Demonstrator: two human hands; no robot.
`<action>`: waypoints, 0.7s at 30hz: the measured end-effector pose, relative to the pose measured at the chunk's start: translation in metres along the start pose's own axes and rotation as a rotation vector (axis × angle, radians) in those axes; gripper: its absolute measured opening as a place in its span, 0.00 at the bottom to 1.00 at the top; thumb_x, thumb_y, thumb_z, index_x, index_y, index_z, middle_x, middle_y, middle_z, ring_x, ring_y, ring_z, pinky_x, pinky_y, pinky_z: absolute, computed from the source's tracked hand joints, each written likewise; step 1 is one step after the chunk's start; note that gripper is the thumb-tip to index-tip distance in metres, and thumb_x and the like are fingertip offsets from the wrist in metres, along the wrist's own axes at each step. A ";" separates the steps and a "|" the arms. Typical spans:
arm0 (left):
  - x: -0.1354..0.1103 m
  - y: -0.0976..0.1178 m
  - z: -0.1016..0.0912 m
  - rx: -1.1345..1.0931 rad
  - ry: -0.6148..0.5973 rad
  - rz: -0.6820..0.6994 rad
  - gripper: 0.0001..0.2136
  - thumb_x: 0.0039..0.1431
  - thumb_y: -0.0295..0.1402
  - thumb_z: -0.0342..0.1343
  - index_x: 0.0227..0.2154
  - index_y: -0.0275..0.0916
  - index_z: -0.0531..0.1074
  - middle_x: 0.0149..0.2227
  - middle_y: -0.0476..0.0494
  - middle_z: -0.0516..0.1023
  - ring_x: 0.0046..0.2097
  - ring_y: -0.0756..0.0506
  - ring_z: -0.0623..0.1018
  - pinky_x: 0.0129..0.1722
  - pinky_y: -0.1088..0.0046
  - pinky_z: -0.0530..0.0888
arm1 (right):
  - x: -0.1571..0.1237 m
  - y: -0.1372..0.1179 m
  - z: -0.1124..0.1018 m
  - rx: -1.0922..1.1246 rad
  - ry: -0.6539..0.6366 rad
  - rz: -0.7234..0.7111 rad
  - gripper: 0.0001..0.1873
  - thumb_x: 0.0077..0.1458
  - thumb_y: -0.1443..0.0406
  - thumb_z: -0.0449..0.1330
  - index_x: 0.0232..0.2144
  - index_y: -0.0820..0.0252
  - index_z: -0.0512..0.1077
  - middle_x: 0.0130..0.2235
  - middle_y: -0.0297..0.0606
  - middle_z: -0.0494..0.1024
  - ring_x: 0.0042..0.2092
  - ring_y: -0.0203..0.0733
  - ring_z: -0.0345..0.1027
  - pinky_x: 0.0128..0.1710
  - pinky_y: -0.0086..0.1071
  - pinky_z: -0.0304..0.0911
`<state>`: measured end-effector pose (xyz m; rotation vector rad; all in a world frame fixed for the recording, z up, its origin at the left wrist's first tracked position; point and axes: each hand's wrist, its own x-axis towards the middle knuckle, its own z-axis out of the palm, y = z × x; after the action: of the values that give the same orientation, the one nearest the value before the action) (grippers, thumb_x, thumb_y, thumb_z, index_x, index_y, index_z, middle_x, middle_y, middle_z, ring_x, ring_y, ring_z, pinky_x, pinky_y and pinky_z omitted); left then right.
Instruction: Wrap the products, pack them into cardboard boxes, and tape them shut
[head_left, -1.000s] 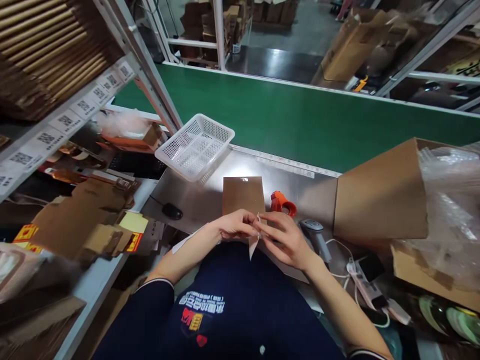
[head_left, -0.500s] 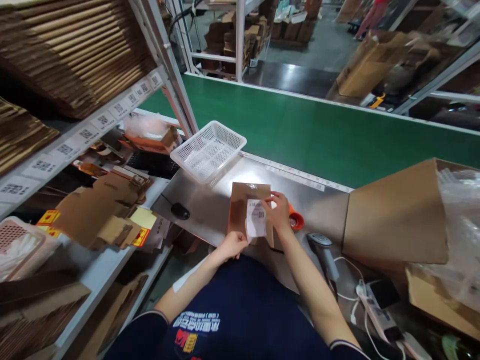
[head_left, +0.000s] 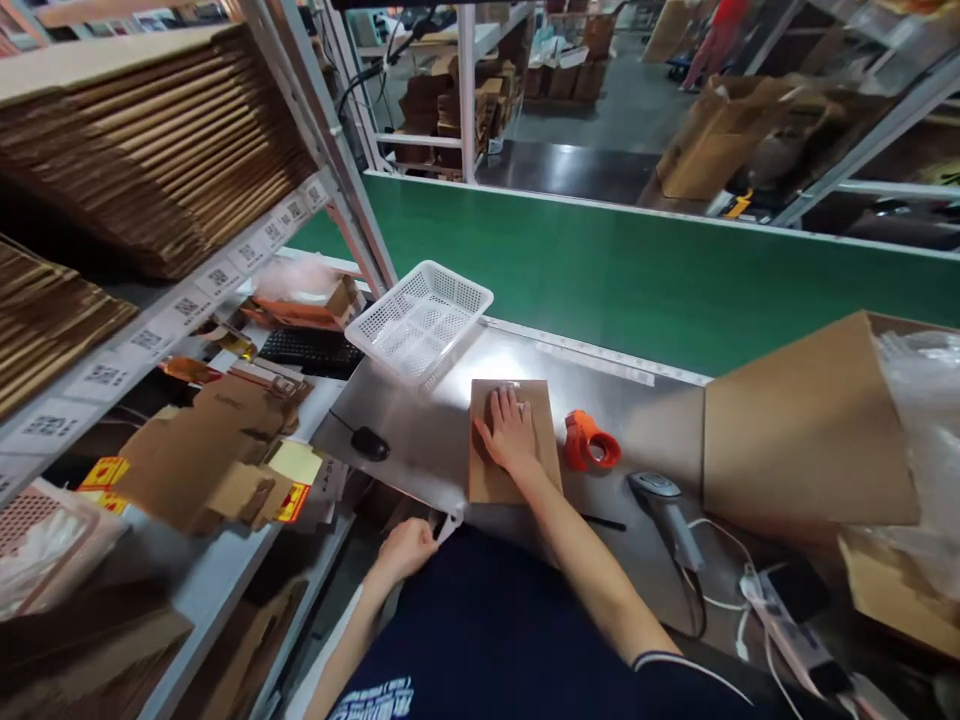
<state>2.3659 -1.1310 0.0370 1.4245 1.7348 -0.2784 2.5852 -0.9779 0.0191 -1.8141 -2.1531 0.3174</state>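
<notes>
A closed brown cardboard box lies on the metal tabletop in front of me. My right hand rests flat on its upper face, fingers spread. A bit of shiny clear tape shows near the box's far edge, and whatever lies beneath the palm is hidden. Lower left, by the table's front edge, my left hand pinches a strip of white paper. Right of the box, apart from it, is an orange tape dispenser.
A white perforated basket stands at the table's back left, beside the green conveyor belt. A computer mouse lies left. On the right are a barcode scanner and a large carton. Flattened cartons fill the left shelf.
My right hand has gone from the white label's edge to lying flat on the box. My left hand has drawn away down and left with white paper. The label no longer shows.
</notes>
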 end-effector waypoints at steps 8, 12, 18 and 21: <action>-0.022 0.037 -0.035 -0.242 0.021 0.392 0.04 0.56 0.25 0.52 0.27 0.38 0.69 0.23 0.56 0.64 0.29 0.51 0.66 0.31 0.75 0.59 | -0.092 0.027 -0.039 0.797 0.020 0.019 0.37 0.70 0.49 0.45 0.74 0.59 0.50 0.72 0.54 0.58 0.70 0.54 0.59 0.67 0.54 0.59; -0.021 0.112 -0.018 -0.174 -0.234 0.691 0.03 0.55 0.28 0.56 0.31 0.39 0.74 0.26 0.54 0.73 0.29 0.50 0.71 0.31 0.76 0.64 | -0.185 0.030 -0.056 0.922 -0.203 -0.038 0.40 0.55 0.43 0.66 0.63 0.55 0.71 0.61 0.51 0.76 0.60 0.59 0.72 0.61 0.52 0.68; 0.050 0.193 -0.005 0.247 0.272 0.856 0.26 0.70 0.46 0.49 0.66 0.41 0.67 0.64 0.33 0.73 0.66 0.34 0.70 0.66 0.54 0.63 | -0.291 0.060 -0.037 0.949 0.156 0.789 0.28 0.47 0.38 0.61 0.34 0.52 0.80 0.37 0.45 0.85 0.39 0.63 0.81 0.42 0.51 0.78; 0.088 0.206 -0.002 0.408 0.518 0.692 0.36 0.71 0.51 0.46 0.73 0.31 0.53 0.74 0.25 0.54 0.75 0.29 0.52 0.72 0.44 0.48 | -0.359 0.103 -0.026 0.776 0.342 1.234 0.23 0.38 0.35 0.59 0.27 0.40 0.75 0.30 0.43 0.83 0.41 0.68 0.81 0.41 0.55 0.76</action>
<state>2.5481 -1.0012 0.0429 2.4641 1.4838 0.1413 2.7442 -1.3138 -0.0263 -2.1545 -0.3367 0.8479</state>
